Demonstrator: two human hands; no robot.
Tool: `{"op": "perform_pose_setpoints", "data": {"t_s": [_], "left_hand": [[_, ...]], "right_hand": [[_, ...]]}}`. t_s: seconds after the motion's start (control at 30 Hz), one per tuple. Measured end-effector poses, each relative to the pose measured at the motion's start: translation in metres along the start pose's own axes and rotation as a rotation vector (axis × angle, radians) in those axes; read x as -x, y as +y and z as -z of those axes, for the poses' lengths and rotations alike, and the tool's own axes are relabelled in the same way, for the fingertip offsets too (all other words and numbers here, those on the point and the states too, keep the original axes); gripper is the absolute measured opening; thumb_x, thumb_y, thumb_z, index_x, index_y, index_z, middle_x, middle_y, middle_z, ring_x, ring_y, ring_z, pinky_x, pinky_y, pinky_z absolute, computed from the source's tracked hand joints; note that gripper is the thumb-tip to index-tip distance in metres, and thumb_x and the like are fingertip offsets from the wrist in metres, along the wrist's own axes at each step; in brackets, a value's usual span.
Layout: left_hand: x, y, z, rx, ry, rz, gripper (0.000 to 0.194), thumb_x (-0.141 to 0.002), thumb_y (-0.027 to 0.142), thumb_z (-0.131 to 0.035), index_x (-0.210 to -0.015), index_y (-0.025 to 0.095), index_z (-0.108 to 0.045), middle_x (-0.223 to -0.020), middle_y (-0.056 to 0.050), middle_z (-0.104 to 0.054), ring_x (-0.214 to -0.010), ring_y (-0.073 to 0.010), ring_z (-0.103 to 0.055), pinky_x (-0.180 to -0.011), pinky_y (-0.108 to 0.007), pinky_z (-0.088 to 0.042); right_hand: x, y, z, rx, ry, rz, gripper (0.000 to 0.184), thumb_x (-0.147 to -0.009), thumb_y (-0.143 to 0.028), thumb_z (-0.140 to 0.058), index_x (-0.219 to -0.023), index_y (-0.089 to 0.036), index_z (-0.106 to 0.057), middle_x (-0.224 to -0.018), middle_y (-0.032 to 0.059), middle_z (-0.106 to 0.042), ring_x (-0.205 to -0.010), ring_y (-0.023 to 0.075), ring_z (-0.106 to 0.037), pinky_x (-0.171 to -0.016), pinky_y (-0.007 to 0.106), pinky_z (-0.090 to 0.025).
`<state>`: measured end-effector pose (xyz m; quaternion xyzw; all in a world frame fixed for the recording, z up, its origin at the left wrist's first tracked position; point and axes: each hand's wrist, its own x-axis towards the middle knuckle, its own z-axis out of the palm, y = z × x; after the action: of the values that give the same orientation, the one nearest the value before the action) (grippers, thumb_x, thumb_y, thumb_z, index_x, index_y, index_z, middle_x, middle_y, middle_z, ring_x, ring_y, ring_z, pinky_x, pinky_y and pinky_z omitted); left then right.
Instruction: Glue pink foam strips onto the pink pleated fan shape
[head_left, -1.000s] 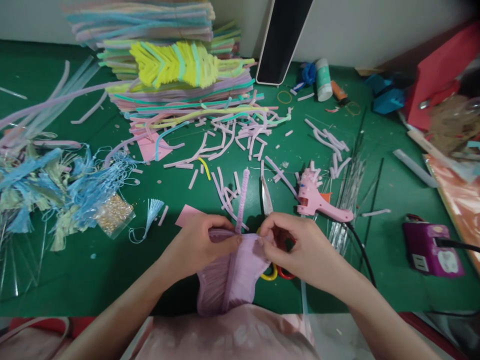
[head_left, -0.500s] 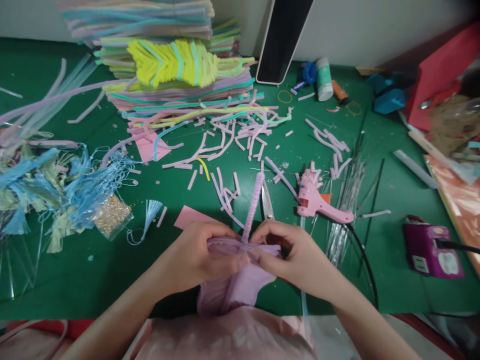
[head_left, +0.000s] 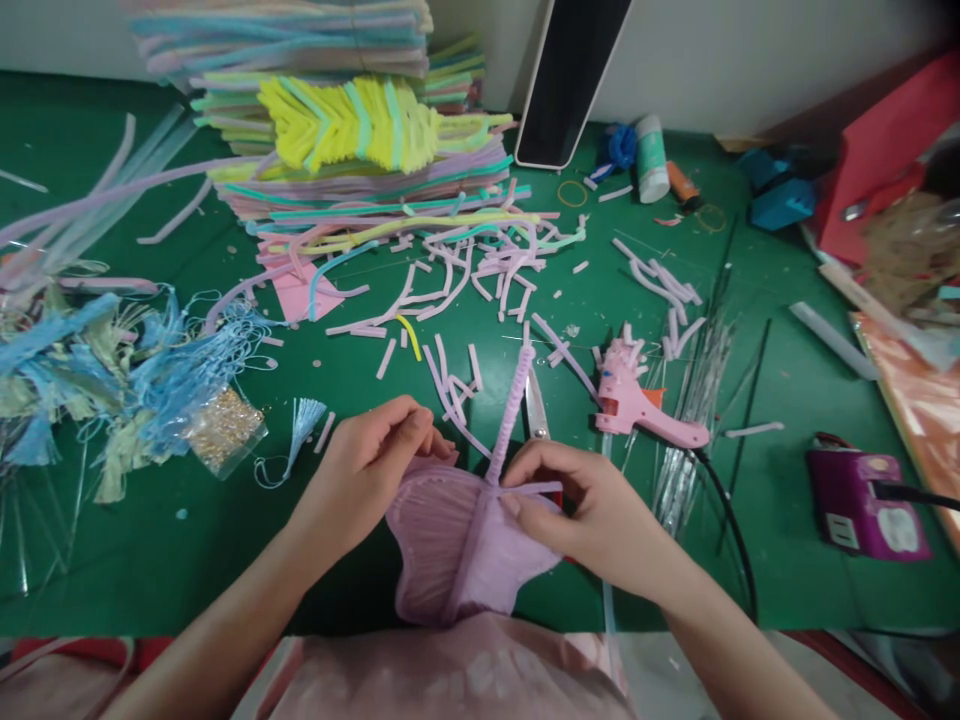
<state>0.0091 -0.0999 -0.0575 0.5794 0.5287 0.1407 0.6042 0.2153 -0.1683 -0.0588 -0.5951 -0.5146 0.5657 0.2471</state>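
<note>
A pale purple fan-shaped piece (head_left: 442,540) of gathered fabric has a fuzzy rim and a ribbed stem (head_left: 510,415) wrapped in purple pipe cleaner. My right hand (head_left: 566,500) pinches it where the stem meets the fan, with a thin purple strip lying across thumb and fingers. At the fan's upper left edge is my left hand (head_left: 375,450), fingers curled and thumb against them; whatever they may hold is hidden. Scissors (head_left: 535,405) lie behind the stem, their handles partly covered by my right hand.
Cut purple pipe cleaner pieces (head_left: 450,385) litter the green table. Right of them lies a pink glue gun (head_left: 630,395) with a black cord. Bundled pipe cleaners (head_left: 360,190) are stacked at the back. Blue tassels (head_left: 150,370) are heaped left; a purple box (head_left: 866,500) stands right.
My left hand has let go of the fan's middle and moved up and left, uncovering the gathered left half. My right hand keeps its pinch at the stem's base.
</note>
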Motion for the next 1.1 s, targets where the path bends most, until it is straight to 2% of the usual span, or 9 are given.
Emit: {"op": "perform_pose_setpoints", "data": {"t_s": [0.03, 0.1, 0.17, 0.23, 0.37, 0.5, 0.67, 0.93, 1.1], "left_hand": [[-0.001, -0.001, -0.003, -0.005, -0.006, -0.009, 0.036, -0.095, 0.041, -0.042, -0.069, 0.019, -0.054, -0.080, -0.002, -0.072, -0.084, -0.0180, -0.067, -0.079, -0.029, -0.049], [-0.001, -0.004, -0.006, 0.024, -0.099, -0.004, 0.031, -0.093, 0.043, -0.046, -0.076, 0.019, -0.056, -0.085, -0.003, -0.071, -0.088, -0.0192, -0.067, -0.079, -0.029, -0.049], [-0.002, -0.006, -0.008, 0.045, -0.222, 0.010, 0.026, -0.083, 0.042, -0.062, -0.095, 0.020, -0.059, -0.097, -0.003, -0.071, -0.094, -0.0206, -0.066, -0.080, -0.029, -0.050], [-0.002, -0.007, -0.008, 0.022, -0.292, 0.019, 0.040, -0.073, 0.039, -0.074, -0.105, 0.021, -0.059, -0.103, -0.002, -0.069, -0.095, -0.0208, -0.065, -0.081, -0.029, -0.050], [0.000, -0.010, -0.011, -0.053, -0.293, 0.017, 0.028, -0.074, 0.040, -0.072, -0.094, 0.021, -0.066, -0.093, -0.001, -0.070, -0.087, -0.0200, -0.064, -0.076, -0.029, -0.049], [0.002, -0.015, -0.016, -0.004, -0.282, 0.043, 0.027, -0.075, 0.042, -0.071, -0.091, 0.020, -0.069, -0.090, -0.001, -0.071, -0.083, -0.0197, -0.065, -0.070, -0.027, -0.049], [0.003, -0.016, -0.019, 0.025, -0.259, 0.067, 0.025, -0.075, 0.041, -0.071, -0.089, 0.021, -0.071, -0.084, 0.000, -0.072, -0.075, -0.0174, -0.065, -0.067, -0.027, -0.049], [0.002, -0.013, -0.015, 0.022, -0.286, 0.061, 0.023, -0.078, 0.041, -0.068, -0.089, 0.021, -0.072, -0.090, 0.000, -0.072, -0.086, -0.0186, -0.064, -0.074, -0.026, -0.048], [0.001, -0.011, -0.015, 0.019, -0.283, 0.043, 0.017, -0.082, 0.036, -0.063, -0.084, 0.020, -0.071, -0.084, 0.002, -0.070, -0.080, -0.0159, -0.062, -0.071, -0.024, -0.045]], "right_hand": [[0.001, 0.000, 0.000, 0.007, -0.001, -0.002, 0.005, -0.076, -0.018, -0.061, -0.079, -0.021, -0.064, -0.076, -0.0006, -0.064, -0.071, 0.0132, -0.057, -0.064, 0.025, -0.044], [0.002, 0.000, 0.000, 0.025, 0.002, -0.003, 0.003, -0.077, -0.020, -0.061, -0.079, -0.021, -0.064, -0.076, -0.0004, -0.064, -0.072, 0.0137, -0.058, -0.065, 0.026, -0.045], [0.003, 0.002, -0.001, 0.043, 0.019, -0.008, 0.006, -0.079, -0.025, -0.063, -0.083, -0.022, -0.065, -0.078, 0.0000, -0.065, -0.072, 0.0142, -0.059, -0.063, 0.026, -0.045], [0.005, 0.004, -0.001, 0.054, 0.067, -0.013, 0.013, -0.079, -0.031, -0.065, -0.090, -0.023, -0.065, -0.082, 0.0008, -0.066, -0.072, 0.0146, -0.060, -0.061, 0.026, -0.046], [0.006, 0.005, -0.003, 0.083, 0.189, 0.104, 0.007, -0.081, -0.029, -0.065, -0.084, -0.023, -0.064, -0.086, 0.0029, -0.064, -0.081, 0.0163, -0.061, -0.070, 0.029, -0.048], [0.008, 0.000, -0.005, 0.142, 0.215, 0.216, 0.004, -0.079, -0.019, -0.065, -0.077, -0.022, -0.063, -0.091, 0.0037, -0.061, -0.089, 0.0165, -0.060, -0.079, 0.030, -0.047], [0.010, 0.000, -0.008, 0.145, 0.208, 0.177, 0.007, -0.078, -0.016, -0.064, -0.075, -0.022, -0.062, -0.091, 0.0030, -0.059, -0.088, 0.0157, -0.060, -0.079, 0.030, -0.046], [0.008, 0.003, -0.007, 0.099, 0.184, 0.117, 0.008, -0.077, -0.015, -0.063, -0.075, -0.022, -0.061, -0.091, 0.0020, -0.059, -0.090, 0.0149, -0.059, -0.079, 0.028, -0.045], [0.008, 0.004, -0.007, 0.113, 0.181, 0.117, 0.007, -0.077, -0.016, -0.063, -0.075, -0.023, -0.061, -0.091, 0.0014, -0.059, -0.089, 0.0147, -0.059, -0.079, 0.028, -0.044]]}}
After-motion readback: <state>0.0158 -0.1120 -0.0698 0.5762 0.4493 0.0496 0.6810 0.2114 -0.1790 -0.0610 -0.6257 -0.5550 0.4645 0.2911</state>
